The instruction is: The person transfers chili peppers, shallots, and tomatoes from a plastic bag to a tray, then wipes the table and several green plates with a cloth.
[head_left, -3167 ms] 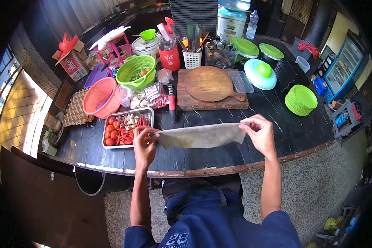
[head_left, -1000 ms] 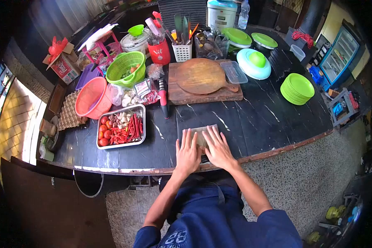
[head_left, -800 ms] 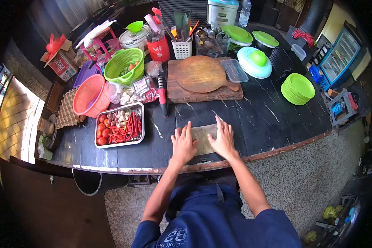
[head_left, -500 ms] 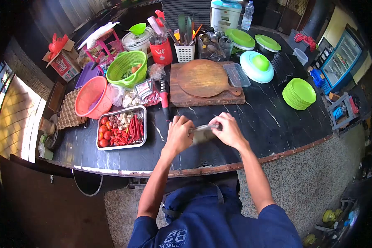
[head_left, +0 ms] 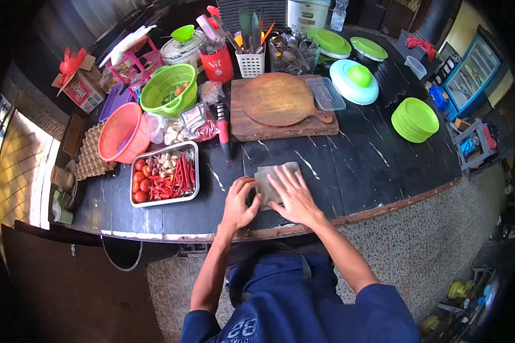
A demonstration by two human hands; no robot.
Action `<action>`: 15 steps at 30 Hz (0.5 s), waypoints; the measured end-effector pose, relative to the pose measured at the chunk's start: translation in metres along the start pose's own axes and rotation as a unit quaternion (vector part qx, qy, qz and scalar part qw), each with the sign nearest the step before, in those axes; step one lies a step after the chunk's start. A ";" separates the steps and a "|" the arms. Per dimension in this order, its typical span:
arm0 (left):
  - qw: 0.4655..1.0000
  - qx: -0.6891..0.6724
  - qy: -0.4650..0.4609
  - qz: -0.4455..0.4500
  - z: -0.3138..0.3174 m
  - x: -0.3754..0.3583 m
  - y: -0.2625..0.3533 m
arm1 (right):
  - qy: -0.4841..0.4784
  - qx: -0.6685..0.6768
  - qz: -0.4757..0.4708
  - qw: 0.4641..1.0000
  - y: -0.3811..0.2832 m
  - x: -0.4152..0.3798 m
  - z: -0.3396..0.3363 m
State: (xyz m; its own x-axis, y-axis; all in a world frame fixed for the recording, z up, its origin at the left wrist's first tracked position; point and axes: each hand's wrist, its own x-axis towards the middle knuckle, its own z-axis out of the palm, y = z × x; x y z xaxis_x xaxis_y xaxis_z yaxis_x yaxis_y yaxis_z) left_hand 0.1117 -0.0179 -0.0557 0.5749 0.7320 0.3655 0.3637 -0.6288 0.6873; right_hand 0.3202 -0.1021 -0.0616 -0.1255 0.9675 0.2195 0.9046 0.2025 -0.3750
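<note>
A folded grey cloth (head_left: 263, 186) lies flat on the black marbled table near its front edge. My right hand (head_left: 292, 197) rests on top of it with the fingers spread, covering its middle. At the cloth's left edge is my left hand (head_left: 240, 202), its thumb apart from its curved fingers and nothing held in it. Left of my hands stands a metal tray (head_left: 195, 182) of tomatoes, red chilies, garlic and shallots. Behind the cloth, a round wooden board (head_left: 280, 98) lies on a thick rectangular board (head_left: 240, 129).
A red-handled tool (head_left: 223, 132) lies left of the boards. Farther left are an orange basin (head_left: 115, 132) and a green basket (head_left: 165, 87). A utensil holder (head_left: 250, 64) stands behind. Green plates (head_left: 415, 119) are stacked at the right.
The cloth, held up between both hands before, now lies on the table. My right hand has opened and come down on it, and my left hand has loosened beside it. The view has shifted slightly.
</note>
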 end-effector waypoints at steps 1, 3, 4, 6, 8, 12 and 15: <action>1.000 0.013 0.009 -0.010 0.003 -0.001 -0.007 | -0.006 -0.031 -0.009 0.999 0.005 0.004 0.012; 0.999 0.041 0.034 0.001 0.011 -0.004 -0.020 | -0.004 -0.042 -0.023 0.999 0.015 0.013 0.020; 0.999 0.040 0.034 -0.001 0.011 -0.004 -0.018 | -0.007 -0.051 -0.038 0.998 0.018 0.018 0.020; 0.997 0.042 0.061 -0.029 0.014 -0.004 -0.014 | 0.008 -0.007 -0.051 0.999 0.027 0.027 0.018; 0.997 0.042 0.062 -0.029 0.015 -0.003 -0.017 | 0.036 0.039 -0.048 0.997 0.038 0.037 0.021; 0.996 0.033 0.076 -0.041 0.012 -0.007 -0.019 | 0.038 0.052 -0.015 0.998 0.047 0.047 0.028; 0.995 0.033 0.086 -0.049 0.014 -0.011 -0.028 | 0.017 0.009 -0.056 0.998 0.026 0.028 0.004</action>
State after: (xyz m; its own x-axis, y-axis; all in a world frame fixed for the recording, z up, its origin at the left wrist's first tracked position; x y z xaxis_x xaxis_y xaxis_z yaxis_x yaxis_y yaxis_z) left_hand 0.1060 -0.0122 -0.0876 0.4026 0.8211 0.4045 0.4620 -0.5638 0.6847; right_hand 0.3382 -0.0691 -0.0688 -0.2120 0.9329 0.2913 0.8780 0.3127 -0.3623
